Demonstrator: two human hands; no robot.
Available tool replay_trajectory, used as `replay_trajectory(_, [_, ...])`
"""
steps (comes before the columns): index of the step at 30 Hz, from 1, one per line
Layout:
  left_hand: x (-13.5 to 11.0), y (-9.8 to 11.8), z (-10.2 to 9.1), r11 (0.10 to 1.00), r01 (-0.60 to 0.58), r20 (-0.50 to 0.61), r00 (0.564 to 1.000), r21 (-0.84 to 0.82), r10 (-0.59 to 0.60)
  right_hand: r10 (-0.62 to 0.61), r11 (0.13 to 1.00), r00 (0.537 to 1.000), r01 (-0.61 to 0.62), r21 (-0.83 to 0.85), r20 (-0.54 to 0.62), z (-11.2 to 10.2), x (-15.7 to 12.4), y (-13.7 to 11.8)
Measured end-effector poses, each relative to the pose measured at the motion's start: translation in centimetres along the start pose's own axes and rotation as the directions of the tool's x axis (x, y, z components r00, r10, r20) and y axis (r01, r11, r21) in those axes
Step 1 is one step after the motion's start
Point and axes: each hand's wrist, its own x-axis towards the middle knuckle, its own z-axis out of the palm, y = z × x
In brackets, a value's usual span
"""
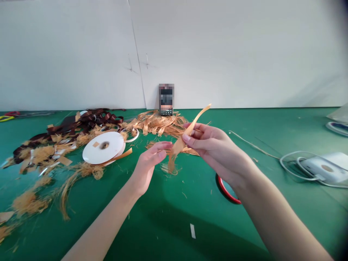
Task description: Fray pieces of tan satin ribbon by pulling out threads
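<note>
Two bare hands meet near the middle of the green table [163, 224]. The right hand [214, 145] pinches a tan ribbon strip [178, 145] between thumb and fingers; one end curves up past the knuckles, the other hangs down, frayed into loose threads. The left hand [149, 163] is half open, thumb apart from the forefinger, its fingertips just beside the frayed part — whether they touch it, I cannot tell. Partly hidden by the right forearm lies a red ring [226, 191]; nearer the front is a small white scrap [193, 231]. Behind the hands, frayed strips [156, 124] lie heaped before a phone [166, 99] propped upright near the white wall [231, 54]. To the left rests a white spool [115, 143] — dark brown ribbon [89, 123] piled behind it. Far right sits a white device [330, 166] with a looped cable [284, 168].
</note>
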Motion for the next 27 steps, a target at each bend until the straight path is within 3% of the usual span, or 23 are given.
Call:
replay_trajectory(4, [0.0,-0.2,0.3,0.998,0.05,0.002,0.999,-0.032,-0.05,0.004,1.0,1.0,-0.004,-0.018,0.031,0.6,0.2,0.7])
replay_trajectory(9, [0.1,-0.4,0.4,1.0,0.024,-0.056,0.998,-0.017,-0.025,0.04,0.995,0.988,-0.025,-0.098,0.151,1.0,0.3,1.4])
replay_trajectory(12, [-0.1,-0.3,0.5,1.0,-0.011,-0.05,0.999,0.001,0.011,0.024,0.987,0.996,-0.009,-0.163,0.088,1.2,0.5,1.8])
replay_trajectory(16, [-0.3,-0.1,0.7,0.998,-0.02,-0.006,1.0,-0.051,0.019,-0.004,0.991,1.0,0.006,-0.137,0.018,1.3,0.6,2.0])
replay_trajectory(27, [-0.9,-0.2,0.6,0.993,0.007,0.161,0.987,-0.118,0.012,0.128,0.992,0.988,-0.129,0.001,0.088,1.4,0.2,1.6])
